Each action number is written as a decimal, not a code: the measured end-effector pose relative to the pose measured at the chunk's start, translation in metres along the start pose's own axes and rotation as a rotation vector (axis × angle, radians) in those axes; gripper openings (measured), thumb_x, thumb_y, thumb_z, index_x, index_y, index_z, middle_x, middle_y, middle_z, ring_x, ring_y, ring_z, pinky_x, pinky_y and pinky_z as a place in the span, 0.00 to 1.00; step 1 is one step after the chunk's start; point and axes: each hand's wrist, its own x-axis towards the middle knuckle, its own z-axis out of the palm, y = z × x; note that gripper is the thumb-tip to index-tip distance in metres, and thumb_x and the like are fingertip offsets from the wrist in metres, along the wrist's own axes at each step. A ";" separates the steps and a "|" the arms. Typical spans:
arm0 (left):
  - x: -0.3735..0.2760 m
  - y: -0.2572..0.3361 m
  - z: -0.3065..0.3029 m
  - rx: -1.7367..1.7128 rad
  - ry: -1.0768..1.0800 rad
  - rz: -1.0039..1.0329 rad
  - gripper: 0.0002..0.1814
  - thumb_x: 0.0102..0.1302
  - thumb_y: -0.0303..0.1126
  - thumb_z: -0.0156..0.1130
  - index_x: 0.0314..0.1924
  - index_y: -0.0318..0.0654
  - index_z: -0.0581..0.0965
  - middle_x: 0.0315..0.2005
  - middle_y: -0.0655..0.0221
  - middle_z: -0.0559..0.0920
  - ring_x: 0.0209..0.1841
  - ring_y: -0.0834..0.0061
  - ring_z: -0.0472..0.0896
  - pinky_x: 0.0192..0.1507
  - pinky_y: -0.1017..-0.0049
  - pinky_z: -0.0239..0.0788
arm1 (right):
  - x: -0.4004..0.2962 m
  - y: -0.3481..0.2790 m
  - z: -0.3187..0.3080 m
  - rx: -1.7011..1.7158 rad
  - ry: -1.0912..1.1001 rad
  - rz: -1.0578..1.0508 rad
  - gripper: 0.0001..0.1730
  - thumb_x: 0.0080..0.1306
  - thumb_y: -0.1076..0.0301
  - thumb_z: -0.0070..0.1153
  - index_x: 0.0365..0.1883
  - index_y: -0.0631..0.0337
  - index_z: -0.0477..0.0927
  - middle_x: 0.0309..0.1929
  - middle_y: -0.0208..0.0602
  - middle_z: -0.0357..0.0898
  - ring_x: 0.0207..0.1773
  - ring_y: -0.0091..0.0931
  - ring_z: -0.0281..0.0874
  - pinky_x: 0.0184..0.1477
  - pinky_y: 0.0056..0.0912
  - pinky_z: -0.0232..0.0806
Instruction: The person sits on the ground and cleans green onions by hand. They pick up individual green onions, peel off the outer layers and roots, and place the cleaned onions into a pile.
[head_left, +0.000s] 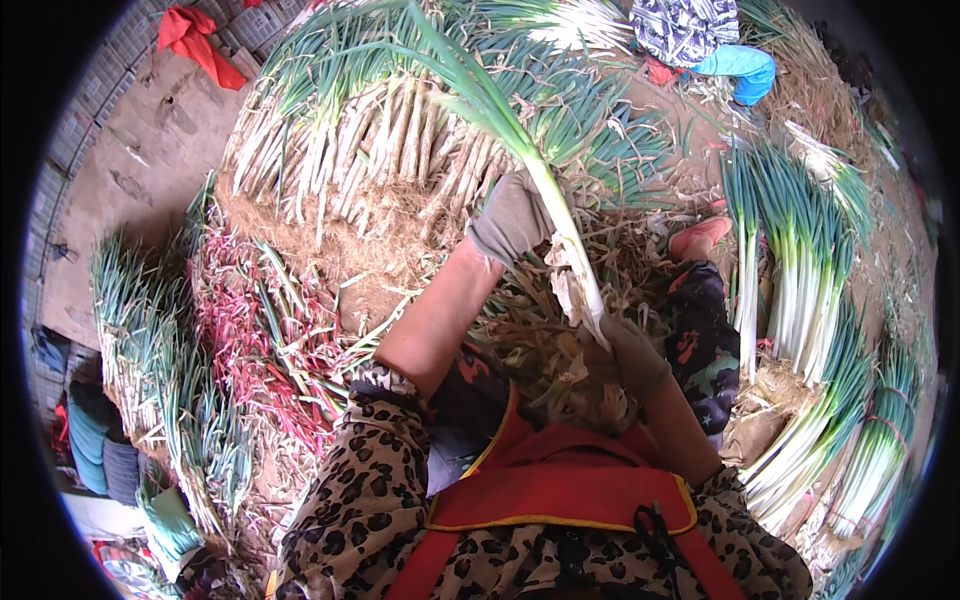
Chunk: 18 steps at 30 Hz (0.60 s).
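Note:
One long green onion (568, 217) slants across the middle of the view, its green leaves up and to the left. My left hand (517, 212), in a grey-beige glove, grips its stalk where green turns to white. At the lower, root end is my gloved right hand (630, 356), its fingers closed around the white base. Loose, dirty outer skin (564, 279) hangs from the white part of the stalk. Beneath both hands lies a heap of dry peelings (540, 330) between my legs.
A large pile of unpeeled green onions (390, 142) lies ahead. Cleaned white-stalked onions (802, 277) stand at the right, with a tied bundle (874, 450) farther out. Red strips and scraps (262, 337) cover the left ground. Another person in blue trousers (739, 67) is at the upper right.

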 end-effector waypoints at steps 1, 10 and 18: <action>-0.007 -0.001 0.015 0.114 0.087 0.033 0.07 0.70 0.26 0.46 0.39 0.32 0.73 0.31 0.60 0.77 0.34 0.66 0.78 0.39 0.67 0.75 | -0.003 -0.003 0.000 0.063 -0.080 0.039 0.21 0.75 0.47 0.39 0.38 0.54 0.73 0.19 0.21 0.62 0.16 0.15 0.53 0.18 0.20 0.48; -0.008 -0.064 -0.038 0.844 -0.456 -0.116 0.20 0.66 0.31 0.58 0.56 0.32 0.74 0.43 0.60 0.81 0.48 0.65 0.79 0.51 0.70 0.71 | 0.005 -0.045 0.043 -0.085 -0.114 -0.261 0.25 0.77 0.44 0.35 0.49 0.55 0.72 0.17 0.21 0.59 0.14 0.16 0.51 0.17 0.21 0.44; 0.002 0.041 -0.003 -0.094 -0.274 -0.039 0.14 0.70 0.25 0.50 0.54 0.28 0.70 0.45 0.53 0.80 0.50 0.56 0.80 0.58 0.57 0.74 | 0.024 -0.014 0.010 0.212 -0.238 -0.017 0.26 0.76 0.41 0.36 0.39 0.56 0.72 0.20 0.22 0.64 0.17 0.17 0.57 0.20 0.23 0.51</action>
